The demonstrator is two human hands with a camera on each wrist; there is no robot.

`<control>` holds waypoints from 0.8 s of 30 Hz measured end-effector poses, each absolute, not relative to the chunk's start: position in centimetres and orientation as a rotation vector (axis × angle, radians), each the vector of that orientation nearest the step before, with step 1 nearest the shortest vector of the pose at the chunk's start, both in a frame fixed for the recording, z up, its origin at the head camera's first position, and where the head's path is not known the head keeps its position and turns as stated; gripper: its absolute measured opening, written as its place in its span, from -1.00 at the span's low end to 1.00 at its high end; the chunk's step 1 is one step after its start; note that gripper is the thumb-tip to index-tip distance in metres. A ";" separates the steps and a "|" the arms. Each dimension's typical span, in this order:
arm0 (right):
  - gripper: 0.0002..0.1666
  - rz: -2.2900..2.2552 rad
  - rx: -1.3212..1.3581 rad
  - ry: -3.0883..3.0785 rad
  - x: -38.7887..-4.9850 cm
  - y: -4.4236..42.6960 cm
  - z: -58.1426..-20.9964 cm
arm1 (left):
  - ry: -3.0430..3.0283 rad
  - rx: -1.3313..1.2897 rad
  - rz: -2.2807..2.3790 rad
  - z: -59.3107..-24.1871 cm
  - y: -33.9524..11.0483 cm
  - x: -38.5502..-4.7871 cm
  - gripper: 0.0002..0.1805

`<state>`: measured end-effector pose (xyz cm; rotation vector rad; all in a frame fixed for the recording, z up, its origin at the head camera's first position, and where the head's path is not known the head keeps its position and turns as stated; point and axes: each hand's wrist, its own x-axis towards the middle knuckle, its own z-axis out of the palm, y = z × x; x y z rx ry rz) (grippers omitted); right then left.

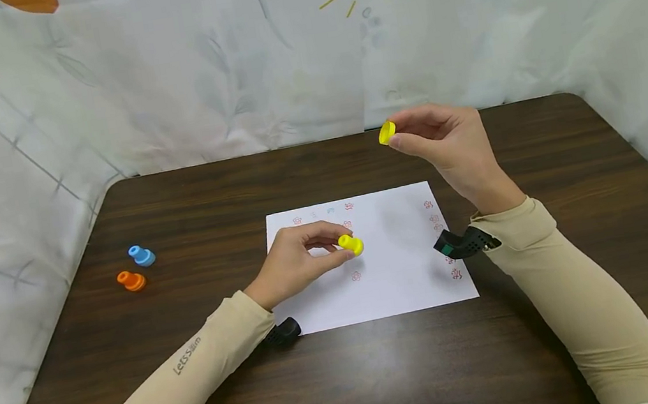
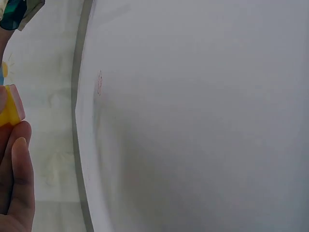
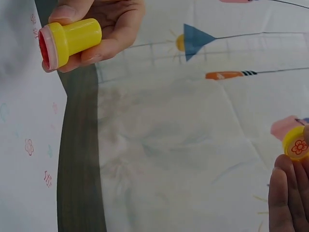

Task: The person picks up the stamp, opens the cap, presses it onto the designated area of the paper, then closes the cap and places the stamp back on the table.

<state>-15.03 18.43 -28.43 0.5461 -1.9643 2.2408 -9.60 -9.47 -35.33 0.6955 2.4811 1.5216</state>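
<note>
My left hand [image 1: 301, 256] pinches a small yellow stamp [image 1: 351, 245] between thumb and fingers, above the white sheet of paper [image 1: 396, 254]. In the right wrist view the stamp [image 3: 79, 37] shows its reddish face turned toward the paper side. Higher and to the right, my right hand [image 1: 449, 147] pinches a yellow stamp cap [image 1: 387, 132] by its edge. A red flower picture marks the cap [image 3: 298, 145] in the right wrist view. Stamp and cap are apart. Small red and faint blue prints [image 1: 356, 276] dot the paper.
A blue stamp [image 1: 142, 255] and an orange stamp [image 1: 131, 281] stand on the left of the dark wooden table [image 1: 391, 382]. Behind the table hangs a pale patterned curtain [image 1: 289, 59].
</note>
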 end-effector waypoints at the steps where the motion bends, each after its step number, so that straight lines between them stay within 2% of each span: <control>1: -0.70 2.241 0.548 -1.965 -15.0 18.4 -28.4 | 2.486 0.699 1.508 -35.3 -9.5 -9.6 -0.71; 24: -0.72 2.246 0.535 -1.971 -15.3 18.4 -29.1 | 2.507 0.867 1.176 -35.8 -10.8 -8.7 -0.72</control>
